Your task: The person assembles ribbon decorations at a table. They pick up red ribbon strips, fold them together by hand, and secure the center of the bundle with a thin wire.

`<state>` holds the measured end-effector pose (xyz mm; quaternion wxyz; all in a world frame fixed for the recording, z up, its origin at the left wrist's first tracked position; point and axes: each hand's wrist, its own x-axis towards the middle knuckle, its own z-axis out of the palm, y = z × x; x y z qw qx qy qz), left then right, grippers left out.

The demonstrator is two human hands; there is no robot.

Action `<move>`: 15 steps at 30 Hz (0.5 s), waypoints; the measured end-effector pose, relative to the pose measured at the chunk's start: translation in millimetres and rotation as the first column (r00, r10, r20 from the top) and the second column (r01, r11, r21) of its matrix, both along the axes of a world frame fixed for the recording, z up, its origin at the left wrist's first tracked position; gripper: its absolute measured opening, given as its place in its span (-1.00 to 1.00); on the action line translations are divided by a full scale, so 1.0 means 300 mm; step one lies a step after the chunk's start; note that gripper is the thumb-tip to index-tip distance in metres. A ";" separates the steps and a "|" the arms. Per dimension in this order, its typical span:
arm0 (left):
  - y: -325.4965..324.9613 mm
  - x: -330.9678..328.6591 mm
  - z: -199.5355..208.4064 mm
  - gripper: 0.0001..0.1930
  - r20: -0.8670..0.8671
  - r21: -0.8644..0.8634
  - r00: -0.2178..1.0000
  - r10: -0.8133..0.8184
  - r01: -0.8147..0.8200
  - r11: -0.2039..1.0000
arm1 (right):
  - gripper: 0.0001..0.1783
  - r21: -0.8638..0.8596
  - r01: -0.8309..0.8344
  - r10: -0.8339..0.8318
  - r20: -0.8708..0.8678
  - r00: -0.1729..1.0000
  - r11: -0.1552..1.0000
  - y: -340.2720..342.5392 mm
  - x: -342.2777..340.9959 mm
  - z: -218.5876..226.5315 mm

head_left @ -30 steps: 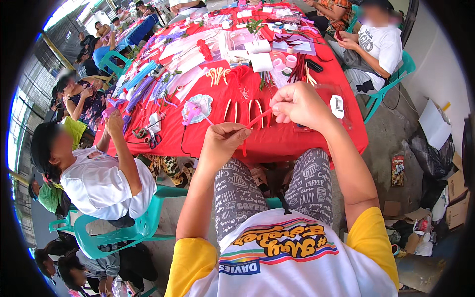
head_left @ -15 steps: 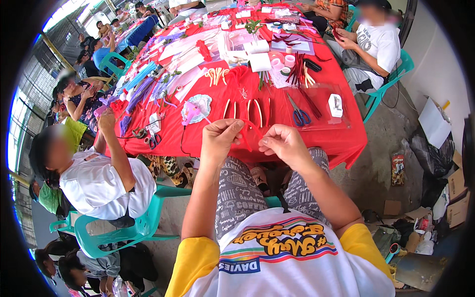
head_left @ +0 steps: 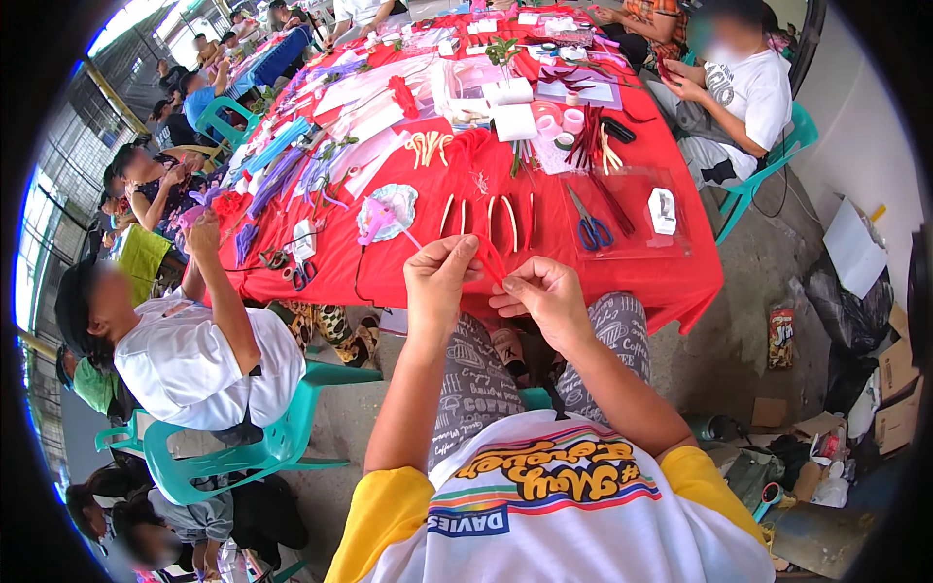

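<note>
My left hand pinches a red pipe cleaner bent into a narrow loop. It is held up at the near edge of the red-covered table. The thumb and fingers of my right hand close on the loop's lower end. Just beyond, several loose curved strips, cream and dark red, lie on the cloth. To their left, a pink glue gun with a dark cord rests on a crinkled whitish sheet. Blue-handled scissors lie right of the strips.
A white boxy item sits on a clear plastic sheet at the right. Dark red stems, white rolls and purple bundles cover the table farther back. A person in white sits at left on a green chair.
The loop has drawn narrower and more upright. My right hand has moved slightly left and down, closer to my left hand. My left hand has stayed nearly in place.
</note>
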<state>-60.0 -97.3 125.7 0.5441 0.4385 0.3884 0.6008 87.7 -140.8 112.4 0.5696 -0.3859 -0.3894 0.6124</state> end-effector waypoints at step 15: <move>0.009 -0.027 0.015 -0.89 -0.069 -0.091 0.991 -0.118 0.112 0.990 | -0.91 0.000 -0.025 0.024 0.383 0.923 1.000 0.039 0.060 0.009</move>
